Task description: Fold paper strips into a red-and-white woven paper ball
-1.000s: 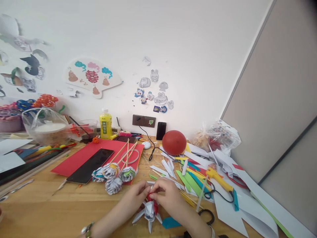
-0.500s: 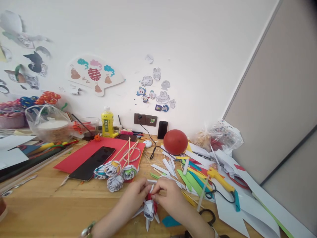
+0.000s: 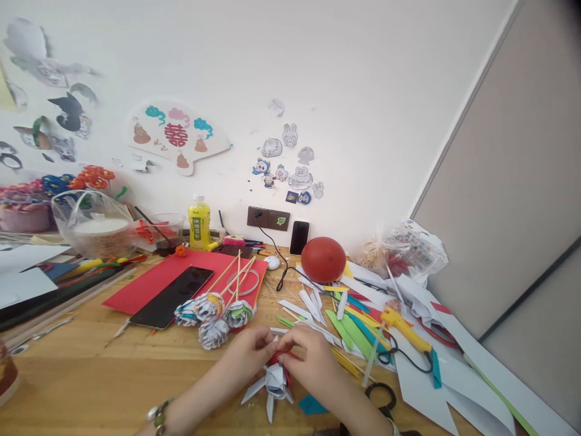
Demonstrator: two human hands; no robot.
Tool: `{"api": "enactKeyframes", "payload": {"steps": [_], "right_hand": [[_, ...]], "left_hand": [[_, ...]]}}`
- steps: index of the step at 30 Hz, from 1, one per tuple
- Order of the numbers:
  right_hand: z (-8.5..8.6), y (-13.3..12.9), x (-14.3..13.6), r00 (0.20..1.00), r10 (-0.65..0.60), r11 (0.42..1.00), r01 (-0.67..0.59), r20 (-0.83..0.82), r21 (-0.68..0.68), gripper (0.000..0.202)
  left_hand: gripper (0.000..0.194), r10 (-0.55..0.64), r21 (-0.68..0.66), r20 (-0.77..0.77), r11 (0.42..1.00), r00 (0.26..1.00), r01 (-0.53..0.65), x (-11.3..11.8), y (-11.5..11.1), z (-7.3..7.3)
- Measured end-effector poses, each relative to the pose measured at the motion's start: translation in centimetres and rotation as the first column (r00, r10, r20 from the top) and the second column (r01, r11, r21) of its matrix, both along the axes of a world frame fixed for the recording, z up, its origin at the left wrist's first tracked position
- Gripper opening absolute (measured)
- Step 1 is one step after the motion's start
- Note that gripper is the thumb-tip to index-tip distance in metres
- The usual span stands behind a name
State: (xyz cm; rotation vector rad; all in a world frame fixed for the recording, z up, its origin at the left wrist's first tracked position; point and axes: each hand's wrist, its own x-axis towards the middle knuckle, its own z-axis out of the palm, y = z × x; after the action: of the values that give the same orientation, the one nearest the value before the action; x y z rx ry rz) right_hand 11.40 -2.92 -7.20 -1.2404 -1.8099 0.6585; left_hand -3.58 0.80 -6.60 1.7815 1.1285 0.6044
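Low in the middle of the view, my left hand (image 3: 252, 351) and my right hand (image 3: 305, 354) meet over a white and red paper flower (image 3: 276, 380). Pointed white paper strips spread out from under its bloom. Both hands pinch the red part at the far side, thumbs and forefingers closed; the fingers cover some of it. Just left and beyond lie several finished paper flowers (image 3: 213, 333) on wooden sticks (image 3: 232, 281). A piece of teal paper (image 3: 313, 404) rests right of the flower.
To the right lie a yellow glue gun (image 3: 406, 330), black-handled scissors (image 3: 381, 396) and many paper strips (image 3: 354, 333). Farther back are a red balloon (image 3: 323, 259), a phone (image 3: 299, 237) and a yellow bottle (image 3: 199, 223). A black tablet (image 3: 172, 297) lies on red paper (image 3: 152, 278).
My right fingers have shifted slightly and more of the red strip shows between the hands. The whole view has moved a little; the flower stays in place.
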Motion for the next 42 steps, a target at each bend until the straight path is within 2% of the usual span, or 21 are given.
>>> {"api": "enactKeyframes", "payload": {"steps": [2, 4, 8, 11, 13, 18, 23, 25, 27, 29, 31, 37, 39, 42], "right_hand": [[-0.1, 0.0, 0.0, 0.999, -0.010, 0.997, 0.007, -0.039, -0.072, 0.014], [-0.1, 0.0, 0.0, 1.000, 0.012, 0.998, -0.013, -0.012, -0.066, 0.014], [0.3, -0.4, 0.1, 0.983, 0.056, 0.991, -0.077, 0.176, 0.114, 0.018], [0.6, -0.5, 0.4, 0.919, 0.132, 0.940, -0.235, 0.371, 0.248, 0.020], [0.6, -0.5, 0.5, 0.891, 0.137, 0.918, -0.278, 0.433, 0.282, 0.021], [0.0, -0.2, 0.7, 0.942, 0.067, 0.935, -0.174, 0.329, 0.310, 0.020], [0.6, -0.4, 0.9, 0.874, 0.151, 0.868, -0.341, 0.462, 0.362, 0.028], [1.1, -0.6, 0.9, 0.881, 0.160, 0.885, -0.327, 0.444, 0.331, 0.024], [1.3, -0.7, 0.9, 0.923, 0.129, 0.923, -0.246, 0.363, 0.297, 0.018], [1.3, -0.7, 0.8, 0.950, 0.115, 0.937, -0.201, 0.292, 0.286, 0.017], [1.2, -0.7, 0.7, 0.948, 0.130, 0.920, -0.225, 0.292, 0.321, 0.019], [1.6, -0.8, 0.5, 0.874, 0.145, 0.835, -0.359, 0.463, 0.416, 0.025], [1.8, -0.9, 0.6, 0.893, 0.143, 0.858, -0.327, 0.427, 0.396, 0.024], [1.9, -1.0, 0.6, 0.957, 0.098, 0.918, -0.193, 0.272, 0.348, 0.020]], "left_hand": [[0.022, 0.023, 0.037, -0.026, 0.999, 0.999, -0.022, 0.1, -0.2, 0.2], [0.018, 0.041, 0.058, -0.049, 0.998, 0.998, -0.038, 0.2, -0.3, 0.4], [0.015, 0.060, 0.075, -0.069, 0.996, 0.996, -0.055, 0.3, -0.3, 0.2], [0.016, 0.073, 0.084, -0.072, 0.994, 0.995, -0.067, 0.2, -0.2, 0.0], [0.018, 0.092, 0.097, -0.073, 0.992, 0.993, -0.084, 0.2, -0.1, 0.1], [0.021, 0.140, 0.118, -0.070, 0.984, 0.988, -0.131, 0.1, 0.2, 0.5], [0.022, 0.153, 0.139, -0.059, 0.980, 0.986, -0.144, 0.0, 0.1, 0.5], [0.022, 0.144, 0.150, -0.049, 0.979, 0.988, -0.136, 0.0, -0.1, 0.7], [0.022, 0.136, 0.163, -0.026, 0.978, 0.990, -0.130, 0.0, -0.3, 0.8], [0.022, 0.148, 0.181, -0.001, 0.973, 0.989, -0.145, 0.1, -0.4, 1.0], [0.022, 0.177, 0.200, 0.017, 0.964, 0.984, -0.177, 0.1, -0.5, 1.0], [0.023, 0.197, 0.198, 0.020, 0.960, 0.980, -0.197, -0.1, -0.2, 1.1], [0.023, 0.177, 0.197, 0.016, 0.964, 0.984, -0.177, -0.2, -0.1, 1.3], [0.023, 0.131, 0.193, 0.008, 0.973, 0.991, -0.130, -0.3, -0.2, 1.5]]}}
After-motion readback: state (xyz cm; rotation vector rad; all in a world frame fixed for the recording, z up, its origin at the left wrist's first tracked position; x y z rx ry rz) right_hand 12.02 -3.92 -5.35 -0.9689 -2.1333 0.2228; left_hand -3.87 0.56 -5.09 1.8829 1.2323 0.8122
